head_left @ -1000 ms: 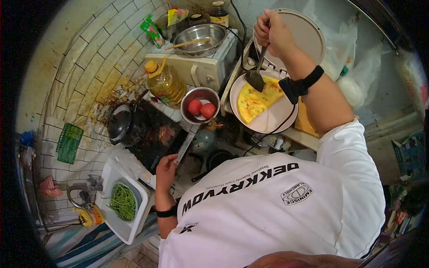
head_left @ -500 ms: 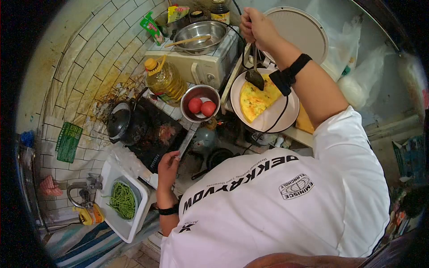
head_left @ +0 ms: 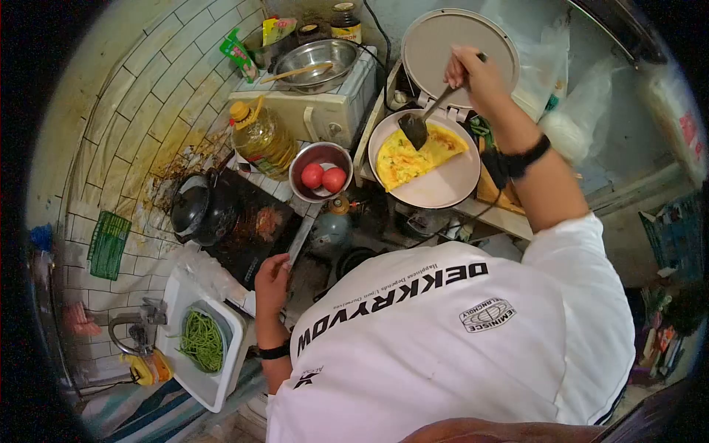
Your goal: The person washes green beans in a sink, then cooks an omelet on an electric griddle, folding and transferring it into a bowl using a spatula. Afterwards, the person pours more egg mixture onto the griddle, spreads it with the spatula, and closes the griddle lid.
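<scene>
My right hand (head_left: 473,72) is closed round the handle of a dark spatula (head_left: 415,131). The spatula's blade rests on a yellow omelette (head_left: 417,159) with browned patches, at its upper edge. The omelette is folded to a half-moon shape and lies in the far half of a round pale griddle pan (head_left: 443,196), whose raised lid (head_left: 458,37) stands behind it. Low at the left, my left hand (head_left: 272,284) hangs by the counter edge with nothing visible in it, its fingers loosely stretched.
A metal pot (head_left: 303,190) with two red tomatoes (head_left: 334,179) stands left of the pan. Beyond are an oil bottle (head_left: 262,140) and a steel bowl (head_left: 317,74). A black pot (head_left: 198,210) sits on the stove. Green beans (head_left: 201,341) lie by the sink (head_left: 219,391). A cord runs near my right wrist.
My right hand has swung right and nearer, and the spatula now slants the other way. The omelette looks turned in the pan. My left hand has barely moved; the whole view shifted slightly.
</scene>
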The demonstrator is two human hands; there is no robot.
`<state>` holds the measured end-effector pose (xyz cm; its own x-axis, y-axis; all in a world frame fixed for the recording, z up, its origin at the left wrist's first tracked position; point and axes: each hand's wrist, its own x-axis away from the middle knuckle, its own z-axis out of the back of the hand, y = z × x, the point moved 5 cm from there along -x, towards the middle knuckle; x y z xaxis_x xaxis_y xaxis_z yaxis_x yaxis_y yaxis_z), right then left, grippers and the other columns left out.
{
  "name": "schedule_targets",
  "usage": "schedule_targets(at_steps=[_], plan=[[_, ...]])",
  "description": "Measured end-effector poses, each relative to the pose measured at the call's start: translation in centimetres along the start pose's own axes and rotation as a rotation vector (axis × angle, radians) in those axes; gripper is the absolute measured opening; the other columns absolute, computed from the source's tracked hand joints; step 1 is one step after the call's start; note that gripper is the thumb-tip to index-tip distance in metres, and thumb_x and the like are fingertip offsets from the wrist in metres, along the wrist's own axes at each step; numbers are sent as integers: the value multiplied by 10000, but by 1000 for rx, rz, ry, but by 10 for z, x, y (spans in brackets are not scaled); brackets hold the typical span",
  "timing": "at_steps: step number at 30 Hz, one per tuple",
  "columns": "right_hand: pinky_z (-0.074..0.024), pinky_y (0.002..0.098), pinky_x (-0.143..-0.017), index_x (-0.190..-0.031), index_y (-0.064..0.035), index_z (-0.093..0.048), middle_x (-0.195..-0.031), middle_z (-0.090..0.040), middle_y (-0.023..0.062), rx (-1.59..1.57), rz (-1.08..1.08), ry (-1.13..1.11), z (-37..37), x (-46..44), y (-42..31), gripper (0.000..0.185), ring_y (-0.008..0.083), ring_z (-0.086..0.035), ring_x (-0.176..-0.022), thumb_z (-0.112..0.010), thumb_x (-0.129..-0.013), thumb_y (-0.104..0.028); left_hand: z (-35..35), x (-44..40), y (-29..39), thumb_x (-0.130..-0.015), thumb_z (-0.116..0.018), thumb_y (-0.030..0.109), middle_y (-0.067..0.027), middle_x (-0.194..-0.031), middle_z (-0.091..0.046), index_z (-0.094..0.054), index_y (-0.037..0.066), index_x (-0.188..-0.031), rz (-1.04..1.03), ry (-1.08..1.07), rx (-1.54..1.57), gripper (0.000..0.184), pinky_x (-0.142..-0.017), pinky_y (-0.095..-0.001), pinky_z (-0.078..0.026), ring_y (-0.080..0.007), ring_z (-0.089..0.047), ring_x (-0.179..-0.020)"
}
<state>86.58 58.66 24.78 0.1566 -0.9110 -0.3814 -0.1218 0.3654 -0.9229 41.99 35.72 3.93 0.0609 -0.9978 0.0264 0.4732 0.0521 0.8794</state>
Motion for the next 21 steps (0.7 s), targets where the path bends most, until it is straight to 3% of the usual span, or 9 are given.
schedule_targets(at_steps=[2, 4, 7, 9, 13, 15, 17, 21], plan=[[-414, 290, -581, -732, -46, -605, -635, -541, 35, 585, 109, 155, 13, 40, -23, 289, 171, -514, -611, -563, -861, -301, 3, -2, -2, -880, -549, 60, -82, -970, -598, -611, 8, -1058, -3, 7, 16, 196, -776, -277, -447, -151, -569, -866], [-442, 272, -642, -886, -32, -645, -726, -598, 22, 925, 170, 275, 25, 75, -42, 201, 147, -562, -773, -633, -827, -224, 4, -7, -4, -881, -548, 62, -91, -979, -599, -609, 7, -1064, 22, -22, 23, 201, -782, -276, -447, -153, -571, -868], [-459, 265, -630, -891, -18, -636, -738, -602, 34, 806, 149, 351, 34, 122, -60, 151, 116, -578, -730, -664, -803, -137, 4, -18, -4, -874, -555, 55, -88, -985, -601, -612, 10, -1059, -19, -50, 24, 198, -781, -267, -447, -147, -574, -866], [-462, 244, -564, -888, -7, -636, -767, -613, 52, 574, -283, 403, 58, 154, -49, 118, 107, -579, -618, -663, -791, -69, 2, -25, 5, -871, -558, 50, -82, -984, -602, -612, 10, -1058, -66, -80, -2, 198, -780, -262, -446, -141, -574, -863], [-447, 232, -497, -974, 1, -612, -779, -619, 62, 619, -328, 291, 90, 208, -34, 190, 98, -549, -519, -646, -789, -23, -8, -39, 19, -864, -561, 39, -62, -962, -598, -616, 13, -1045, -61, -156, 35, 191, -768, -248, -443, -121, -564, -846], [-423, 220, -454, -1083, -1, -560, -752, -612, 48, 705, -641, 282, 89, 239, -26, 311, 91, -539, -508, -637, -782, 11, -12, -45, 29, -863, -560, 37, -58, -953, -596, -618, 12, -1041, -95, -185, -8, 188, -759, -247, -443, -119, -561, -835], [-372, 216, -402, -1161, -16, -511, -736, -594, 43, 635, -719, 222, 78, 261, -13, 395, 89, -508, -475, -643, -788, -23, -18, -52, 32, -863, -559, 36, -55, -944, -593, -619, 12, -1037, -134, -223, -49, 185, -750, -245, -443, -116, -557, -823], [-308, 216, -372, -1028, -38, -562, -655, -546, 16, 372, -922, 171, 65, 305, 48, 250, 75, -454, -455, -650, -801, -93, -35, -66, 32, -862, -556, 39, -54, -911, -597, -621, 5, -1027, -150, -264, -28, 181, -731, -247, -443, -111, -552, -798]])
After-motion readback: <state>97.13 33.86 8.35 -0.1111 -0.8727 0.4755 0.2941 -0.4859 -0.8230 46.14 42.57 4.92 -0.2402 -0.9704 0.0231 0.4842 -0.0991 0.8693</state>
